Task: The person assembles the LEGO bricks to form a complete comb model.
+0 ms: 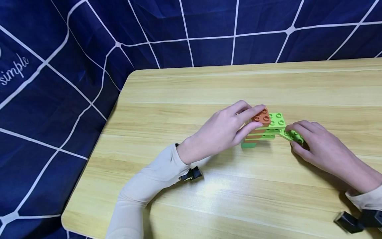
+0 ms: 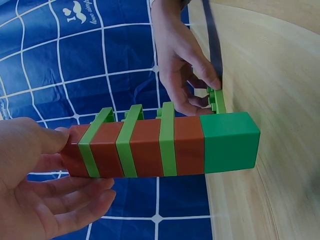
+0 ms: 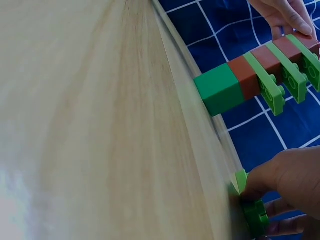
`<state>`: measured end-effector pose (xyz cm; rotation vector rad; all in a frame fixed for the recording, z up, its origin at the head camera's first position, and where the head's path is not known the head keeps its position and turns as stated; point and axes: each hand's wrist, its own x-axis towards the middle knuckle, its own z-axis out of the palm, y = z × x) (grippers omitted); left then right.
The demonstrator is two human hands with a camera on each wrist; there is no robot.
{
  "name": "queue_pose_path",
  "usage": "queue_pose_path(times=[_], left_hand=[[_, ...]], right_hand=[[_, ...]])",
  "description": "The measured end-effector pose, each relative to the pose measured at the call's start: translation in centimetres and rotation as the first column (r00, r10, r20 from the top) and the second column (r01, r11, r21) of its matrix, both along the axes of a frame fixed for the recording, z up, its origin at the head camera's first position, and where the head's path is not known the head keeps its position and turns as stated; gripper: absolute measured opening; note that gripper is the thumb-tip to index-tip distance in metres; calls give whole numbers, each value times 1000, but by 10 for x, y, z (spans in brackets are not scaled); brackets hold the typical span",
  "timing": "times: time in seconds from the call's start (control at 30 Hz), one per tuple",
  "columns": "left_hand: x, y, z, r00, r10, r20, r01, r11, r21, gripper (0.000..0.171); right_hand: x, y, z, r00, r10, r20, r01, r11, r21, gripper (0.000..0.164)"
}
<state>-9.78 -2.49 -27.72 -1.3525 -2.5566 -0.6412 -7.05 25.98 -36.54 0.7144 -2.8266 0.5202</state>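
Observation:
A tower of toy building bricks has a dark green block (image 2: pixel 230 142) at its base. Above that, red-brown bricks (image 2: pixel 189 146) alternate with light green plates (image 3: pixel 272 90) that jut out to one side. My left hand (image 1: pixel 221 127) grips the red-brown top brick (image 1: pixel 262 118) between thumb and fingers. Whether the base rests on the table or hovers just over it, I cannot tell. To the right of the tower, low by the tabletop, my right hand (image 1: pixel 319 142) pinches a green studded piece (image 1: pixel 290 135); the fingers partly cover it.
The wood-patterned table (image 1: pixel 167 99) reaches back to a dark blue cloth (image 1: pixel 209 30) with white lines. More of that cloth hangs along the left side. Small black cameras sit at both wrists, the left one (image 1: pixel 192 173) close above the tabletop.

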Motion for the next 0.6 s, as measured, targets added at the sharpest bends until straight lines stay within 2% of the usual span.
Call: queue_pose_path(times=[0.17, 0.47, 0.6], left_hand=[[-1, 0, -1, 1000, -4, 1, 4, 1000, 2, 41], [-1, -1, -1, 1000, -7, 10, 7, 1000, 6, 41], [-2, -1, -1, 1000, -10, 11, 10, 1000, 5, 40]], right_hand=[[-1, 1, -1, 1000, 0, 9, 0, 1000, -1, 43], [-2, 0, -2, 996, 70, -49, -74, 995, -73, 43], [-2, 0, -1, 995, 74, -62, -79, 994, -81, 42]])
